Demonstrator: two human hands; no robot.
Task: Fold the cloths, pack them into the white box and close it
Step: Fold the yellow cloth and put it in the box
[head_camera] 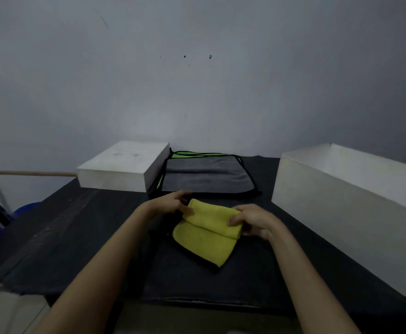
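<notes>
Both hands grip a yellow cloth (209, 233) mid-desk (81, 237): the left hand (173, 201) pinches its left end, the right hand (252, 219) its right end. The open white box (341, 208) stands right, grey cloths (209, 175) behind, lid (122, 166) left.

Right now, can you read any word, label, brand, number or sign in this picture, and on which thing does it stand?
None can be read.
White box: plain walls, no print.
White lid: only faint smudges, no letters.
Yellow cloth and grey cloth: no visible tag or label.
Wall: only small dark marks.
</notes>
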